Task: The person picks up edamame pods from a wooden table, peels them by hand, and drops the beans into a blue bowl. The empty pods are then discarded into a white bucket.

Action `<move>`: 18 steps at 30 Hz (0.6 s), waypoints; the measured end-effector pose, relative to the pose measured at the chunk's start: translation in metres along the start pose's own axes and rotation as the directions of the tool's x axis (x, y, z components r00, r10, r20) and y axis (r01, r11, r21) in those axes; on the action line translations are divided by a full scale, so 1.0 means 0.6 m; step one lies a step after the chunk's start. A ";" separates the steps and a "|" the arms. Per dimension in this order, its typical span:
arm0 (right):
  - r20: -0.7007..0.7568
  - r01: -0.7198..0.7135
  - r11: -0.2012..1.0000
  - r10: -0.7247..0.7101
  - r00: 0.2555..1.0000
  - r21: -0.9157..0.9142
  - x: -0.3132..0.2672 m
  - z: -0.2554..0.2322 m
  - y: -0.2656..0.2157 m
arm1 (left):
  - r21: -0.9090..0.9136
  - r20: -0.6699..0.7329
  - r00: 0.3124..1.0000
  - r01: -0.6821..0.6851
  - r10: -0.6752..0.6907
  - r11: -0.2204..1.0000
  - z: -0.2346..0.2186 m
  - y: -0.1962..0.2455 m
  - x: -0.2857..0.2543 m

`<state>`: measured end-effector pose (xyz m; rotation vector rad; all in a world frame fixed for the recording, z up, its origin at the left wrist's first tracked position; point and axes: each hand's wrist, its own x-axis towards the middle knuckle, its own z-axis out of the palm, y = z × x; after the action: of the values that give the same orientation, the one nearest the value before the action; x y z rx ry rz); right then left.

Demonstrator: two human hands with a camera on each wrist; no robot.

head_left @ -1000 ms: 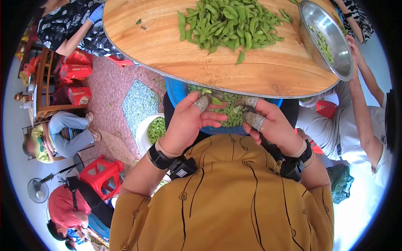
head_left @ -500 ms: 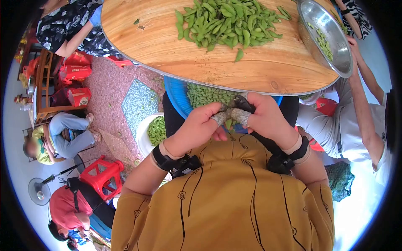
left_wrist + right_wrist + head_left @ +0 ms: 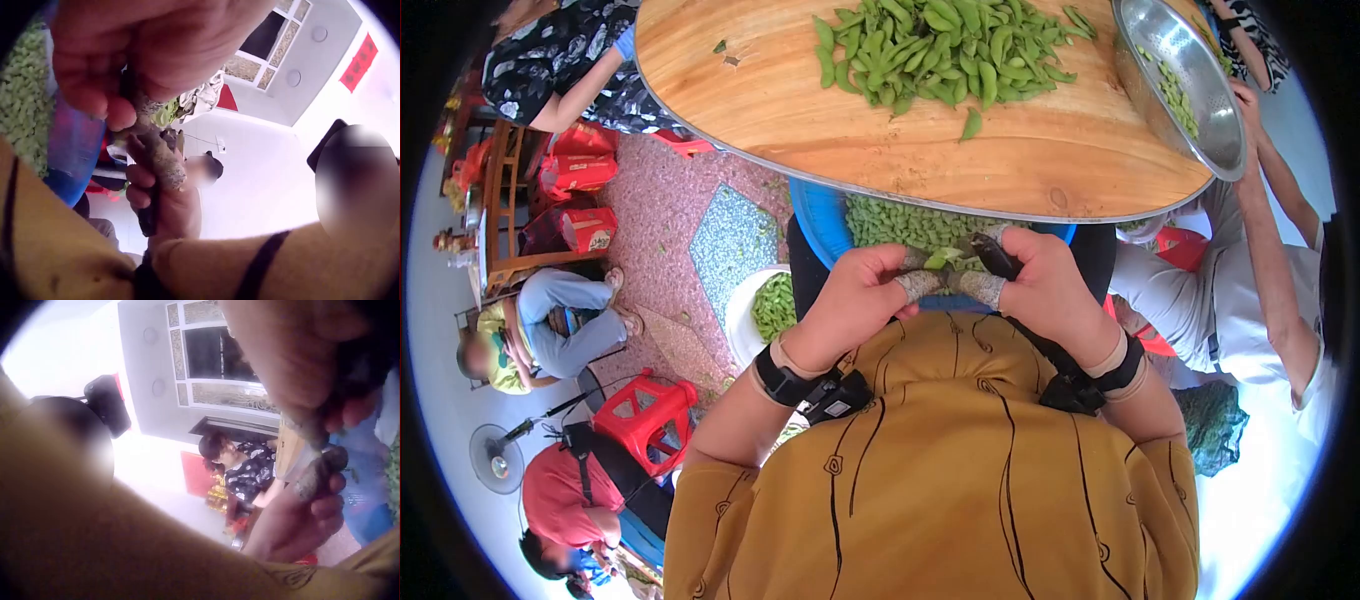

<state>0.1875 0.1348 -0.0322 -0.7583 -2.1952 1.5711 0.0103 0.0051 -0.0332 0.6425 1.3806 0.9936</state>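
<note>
Soybean pod (image 3: pixel 943 258) between my wrapped thumbs (image 3: pixel 917 287).
My left hand (image 3: pixel 850 305) and right hand (image 3: pixel 1050 292) nearly meet, both pinching it above the near side of the blue basin (image 3: pixel 813 222) of shelled beans (image 3: pixel 890 220).

Looking steeply down from the head, wide and farthest off, over the near edge of the wooden table (image 3: pixel 800 140). Right up close at the left wrist, facing across to the right hand (image 3: pixel 1050 290)! Just as close at the right wrist, facing the left hand (image 3: pixel 850 300) and the table's left edge. Sharing both hands and the blue basin (image 3: pixel 812 222) across all three.
</note>
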 end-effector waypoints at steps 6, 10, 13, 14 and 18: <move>0.277 -0.501 0.829 0.435 0.857 0.248 0.017 -0.014 -0.039 | 0.138 0.040 0.997 -0.078 0.073 0.987 0.001 -0.002 -0.001; 0.363 -0.540 0.759 0.418 0.833 0.363 0.018 -0.007 -0.047 | 0.423 0.143 0.824 -0.551 0.548 0.719 0.001 0.020 -0.008; 0.403 -0.587 0.685 0.436 0.805 0.432 0.015 0.000 -0.051 | 0.483 0.205 0.782 -0.604 0.588 0.634 -0.003 0.027 -0.013; 0.401 -0.586 0.684 0.436 0.806 0.434 0.014 0.000 -0.050 | 0.514 0.256 0.773 -0.617 0.580 0.596 -0.004 0.034 -0.014; 0.354 -0.525 0.728 0.396 0.847 0.441 0.011 0.006 -0.035 | -0.159 0.209 0.964 -0.131 0.163 0.979 0.005 0.020 -0.016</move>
<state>0.1757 0.1310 -0.0138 -1.0293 -1.6202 2.4924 0.0115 0.0031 -0.0181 0.7322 1.0674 1.0938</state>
